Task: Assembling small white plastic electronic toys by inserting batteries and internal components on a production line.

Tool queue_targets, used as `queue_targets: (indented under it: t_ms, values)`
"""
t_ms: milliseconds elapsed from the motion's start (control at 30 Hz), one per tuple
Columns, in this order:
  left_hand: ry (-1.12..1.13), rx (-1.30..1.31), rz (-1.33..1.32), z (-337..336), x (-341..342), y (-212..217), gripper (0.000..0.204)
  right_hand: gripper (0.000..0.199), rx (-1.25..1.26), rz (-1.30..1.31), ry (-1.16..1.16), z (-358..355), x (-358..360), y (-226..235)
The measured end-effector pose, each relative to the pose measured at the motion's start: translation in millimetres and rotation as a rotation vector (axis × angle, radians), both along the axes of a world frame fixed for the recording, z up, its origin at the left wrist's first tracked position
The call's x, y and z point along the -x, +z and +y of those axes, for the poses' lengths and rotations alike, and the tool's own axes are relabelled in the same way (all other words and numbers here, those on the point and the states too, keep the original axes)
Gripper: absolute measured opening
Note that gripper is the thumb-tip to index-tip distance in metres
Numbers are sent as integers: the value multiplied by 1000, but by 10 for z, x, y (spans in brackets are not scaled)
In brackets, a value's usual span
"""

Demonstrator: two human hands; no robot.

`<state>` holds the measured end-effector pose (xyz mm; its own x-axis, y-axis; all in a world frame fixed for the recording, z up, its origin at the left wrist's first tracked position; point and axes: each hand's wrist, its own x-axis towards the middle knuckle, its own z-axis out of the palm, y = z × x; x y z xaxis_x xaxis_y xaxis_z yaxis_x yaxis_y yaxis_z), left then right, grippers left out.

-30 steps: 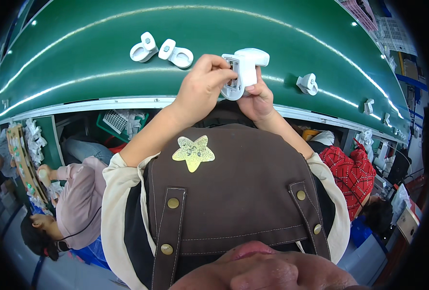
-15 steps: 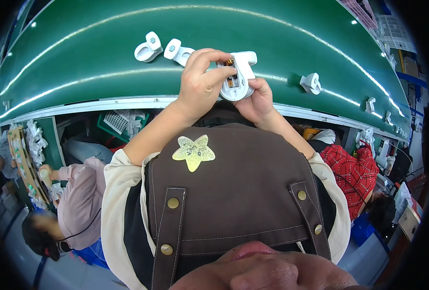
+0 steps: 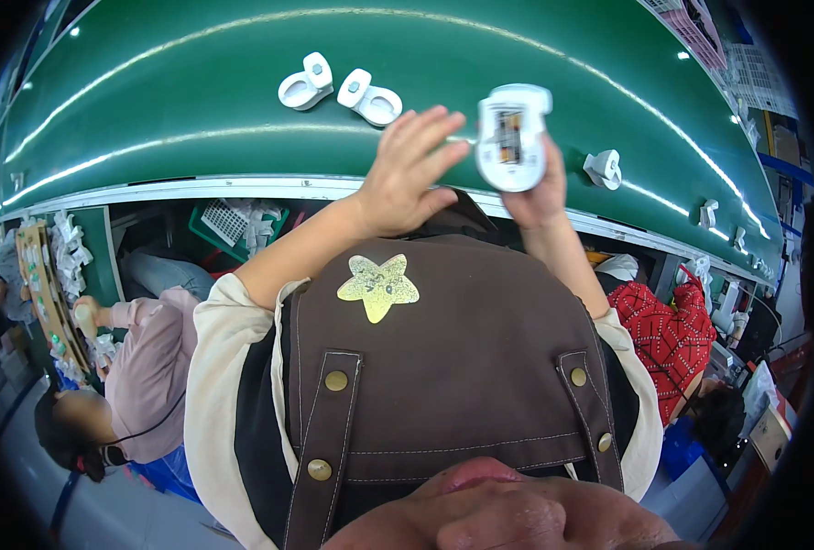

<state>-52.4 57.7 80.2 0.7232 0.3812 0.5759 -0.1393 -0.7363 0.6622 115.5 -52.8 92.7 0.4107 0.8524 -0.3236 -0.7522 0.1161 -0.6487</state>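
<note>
My right hand (image 3: 542, 192) grips a white toy toilet (image 3: 493, 158) by its lower right side, above the green work surface (image 3: 242, 69). Its underside is turned up, and batteries (image 3: 510, 128) show in an uncovered compartment. My left hand (image 3: 402, 174) is open beside it, fingers spread, holding nothing and apart from the toy. Two more white toy toilets, a left one (image 3: 306, 87) and a right one (image 3: 376, 104), stand beyond my left hand. Part of my right hand is hidden behind the held toy.
To the right, a white toy toilet (image 3: 603, 170) stands near the table's metal edge (image 3: 242, 191), with smaller white pieces (image 3: 707, 214) farther along. A green basket (image 3: 207, 227) is below the edge. One person (image 3: 155, 376) sits at left, another in red (image 3: 663, 339) at right.
My right hand has moved the toy toilet right, away from my left hand. My left hand has left the battery compartment and its fingers have spread.
</note>
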Motion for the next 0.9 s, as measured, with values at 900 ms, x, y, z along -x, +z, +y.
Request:
queue_targets:
  t_ms: [900]
  values:
    - [724, -377, 629, 1351, 412, -1166, 46, 78, -433, -218, 225, -25, -308, 725]
